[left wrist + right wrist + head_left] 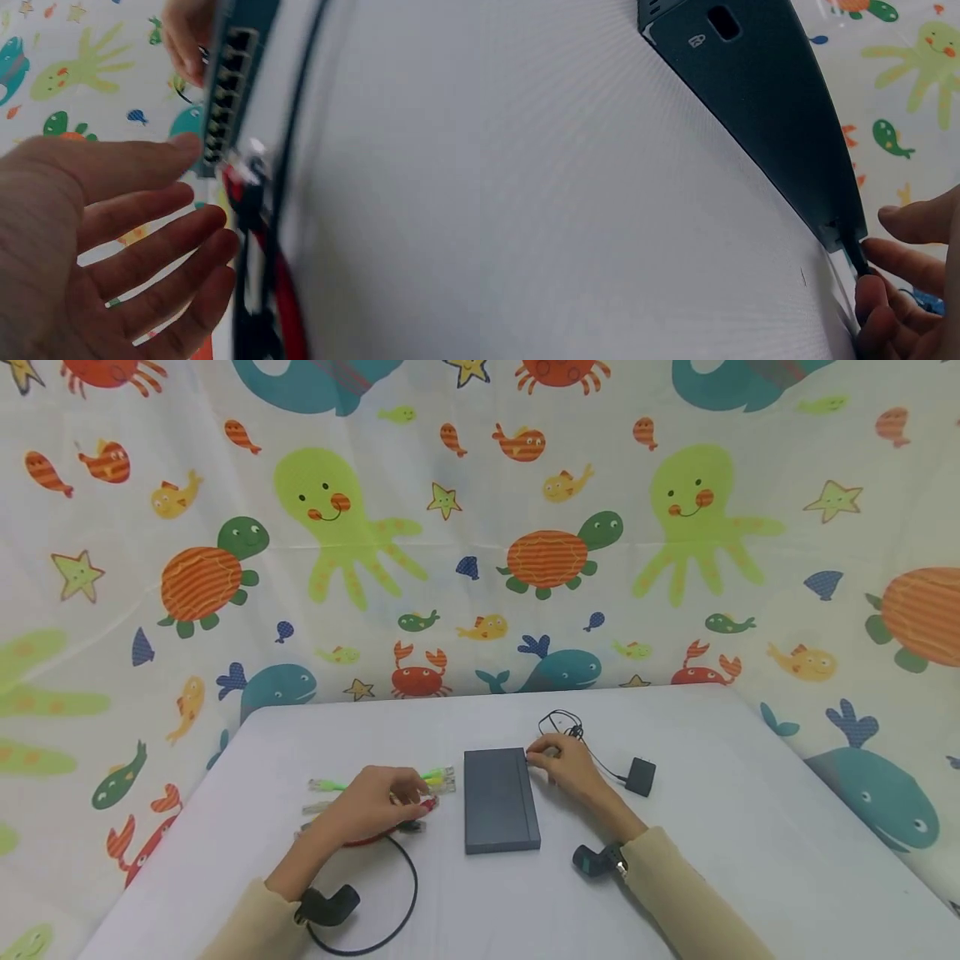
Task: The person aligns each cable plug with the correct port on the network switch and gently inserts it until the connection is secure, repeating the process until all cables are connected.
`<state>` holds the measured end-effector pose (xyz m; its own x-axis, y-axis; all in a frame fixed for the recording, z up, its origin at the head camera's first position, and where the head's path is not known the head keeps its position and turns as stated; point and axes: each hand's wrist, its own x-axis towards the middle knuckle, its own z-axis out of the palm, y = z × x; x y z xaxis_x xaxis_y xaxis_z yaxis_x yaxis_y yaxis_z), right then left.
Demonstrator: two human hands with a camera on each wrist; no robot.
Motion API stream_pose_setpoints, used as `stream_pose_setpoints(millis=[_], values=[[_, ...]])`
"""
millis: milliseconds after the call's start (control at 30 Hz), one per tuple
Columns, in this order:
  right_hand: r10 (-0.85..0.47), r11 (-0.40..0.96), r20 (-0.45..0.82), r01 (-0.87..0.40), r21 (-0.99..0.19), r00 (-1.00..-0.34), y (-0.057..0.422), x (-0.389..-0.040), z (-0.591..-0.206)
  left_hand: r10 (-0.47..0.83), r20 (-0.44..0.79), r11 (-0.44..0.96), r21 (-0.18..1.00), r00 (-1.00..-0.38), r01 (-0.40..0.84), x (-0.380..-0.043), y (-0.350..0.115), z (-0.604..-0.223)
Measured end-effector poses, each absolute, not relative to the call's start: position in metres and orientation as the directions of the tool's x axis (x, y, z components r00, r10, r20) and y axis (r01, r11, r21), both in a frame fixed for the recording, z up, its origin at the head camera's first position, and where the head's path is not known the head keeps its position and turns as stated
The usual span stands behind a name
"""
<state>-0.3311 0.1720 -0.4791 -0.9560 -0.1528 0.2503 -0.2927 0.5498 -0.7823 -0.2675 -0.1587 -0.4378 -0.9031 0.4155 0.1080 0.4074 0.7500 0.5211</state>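
A dark grey network switch lies flat on the table; its row of ports shows in the left wrist view. My right hand is at the switch's far right corner, fingers curled about the black power plug in the switch's side. The thumb stands away from this plug. My left hand hovers over a group of network cables, left of the switch. Its thumb and fingers are apart and loosely bent, close to a red cable with a clear plug. A black cable loops below that hand.
Green and yellow network plugs lie beyond my left hand. A black power adapter rests right of my right hand, its thin cord coiled behind. A sea-animal-print curtain hangs behind the white table.
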Motion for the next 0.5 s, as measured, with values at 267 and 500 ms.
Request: stream_pose_setpoints(millis=[267,500], values=[[-0.162,0.649,0.278,-0.315,-0.692,-0.947,0.169,-0.325,-0.465,0.478,-0.013,0.759,0.51,-0.878,0.406,-0.271,-0.177,-0.444],[-0.259,0.749,0.354,-0.419,-0.514,-0.898,0.155,-0.311,-0.445,0.508,-0.036,0.758,0.494,-0.861,0.427,-0.267,-0.179,-0.438]])
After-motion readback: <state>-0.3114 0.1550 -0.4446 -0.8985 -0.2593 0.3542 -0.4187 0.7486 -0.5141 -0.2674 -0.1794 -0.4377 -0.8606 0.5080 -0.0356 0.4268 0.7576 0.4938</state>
